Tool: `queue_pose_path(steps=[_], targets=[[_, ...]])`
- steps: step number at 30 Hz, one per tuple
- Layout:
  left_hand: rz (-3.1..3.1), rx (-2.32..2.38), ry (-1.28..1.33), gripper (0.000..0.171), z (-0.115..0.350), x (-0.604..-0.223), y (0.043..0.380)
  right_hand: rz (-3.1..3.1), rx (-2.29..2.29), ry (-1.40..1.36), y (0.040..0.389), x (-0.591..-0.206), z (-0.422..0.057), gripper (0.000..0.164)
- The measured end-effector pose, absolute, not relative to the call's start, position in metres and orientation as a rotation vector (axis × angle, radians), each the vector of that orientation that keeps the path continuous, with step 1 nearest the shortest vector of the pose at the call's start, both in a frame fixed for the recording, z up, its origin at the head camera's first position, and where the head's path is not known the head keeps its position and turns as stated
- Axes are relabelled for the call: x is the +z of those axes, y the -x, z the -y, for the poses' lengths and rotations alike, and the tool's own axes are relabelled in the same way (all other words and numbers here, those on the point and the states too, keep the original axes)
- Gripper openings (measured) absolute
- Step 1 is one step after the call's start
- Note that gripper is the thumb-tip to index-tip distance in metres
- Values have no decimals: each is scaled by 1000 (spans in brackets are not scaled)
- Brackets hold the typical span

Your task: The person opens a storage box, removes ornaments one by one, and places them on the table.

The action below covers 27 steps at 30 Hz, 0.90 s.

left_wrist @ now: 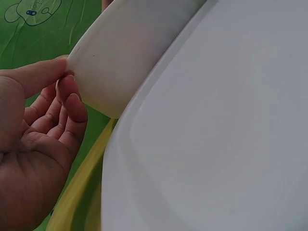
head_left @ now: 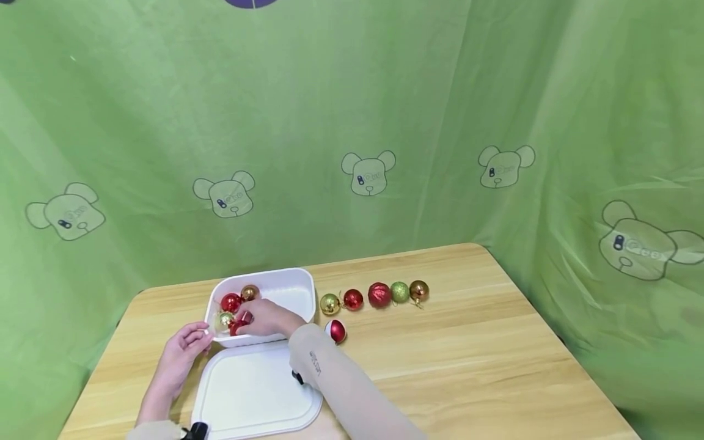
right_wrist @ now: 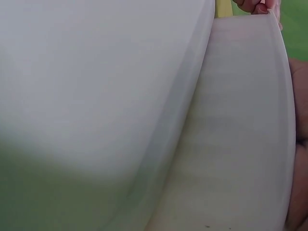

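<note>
A white plastic box [head_left: 288, 296] stands near the table's back left, with several Christmas baubles at its left end. Among them are a shiny red bauble [head_left: 231, 302], a brown bauble [head_left: 250, 293] and a gold bauble [head_left: 225, 319]. My right hand [head_left: 269, 318] reaches over the front wall and holds another red bauble [head_left: 236, 328] low in the box, partly hidden by the fingers. At the front left corner, my left hand [head_left: 184, 351] pinches the box rim between thumb and forefinger, as the left wrist view shows. The right wrist view leaves the held bauble hidden behind the wall.
A white lid [head_left: 258, 388] lies before the box, beneath my right forearm. Right of the box runs a row of baubles: gold [head_left: 330, 304], red [head_left: 353, 299], dark red [head_left: 379, 294], green [head_left: 399, 292] and brown [head_left: 419, 290]. A red-and-white bauble [head_left: 336, 331] lies nearer. Green cloth hangs behind.
</note>
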<state>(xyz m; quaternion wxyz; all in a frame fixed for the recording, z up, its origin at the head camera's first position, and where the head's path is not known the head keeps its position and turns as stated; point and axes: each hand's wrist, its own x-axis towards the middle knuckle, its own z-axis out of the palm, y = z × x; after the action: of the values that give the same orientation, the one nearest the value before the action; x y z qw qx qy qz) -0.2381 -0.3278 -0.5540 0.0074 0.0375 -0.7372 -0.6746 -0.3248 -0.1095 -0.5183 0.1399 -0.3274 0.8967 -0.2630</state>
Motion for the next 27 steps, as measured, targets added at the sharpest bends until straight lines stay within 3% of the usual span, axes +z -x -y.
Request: queue_pose_path(steps=[27], targets=[[2322,-2093,-101,44,328,-553,238,-2595,-1110,880,332,-488,75,28]])
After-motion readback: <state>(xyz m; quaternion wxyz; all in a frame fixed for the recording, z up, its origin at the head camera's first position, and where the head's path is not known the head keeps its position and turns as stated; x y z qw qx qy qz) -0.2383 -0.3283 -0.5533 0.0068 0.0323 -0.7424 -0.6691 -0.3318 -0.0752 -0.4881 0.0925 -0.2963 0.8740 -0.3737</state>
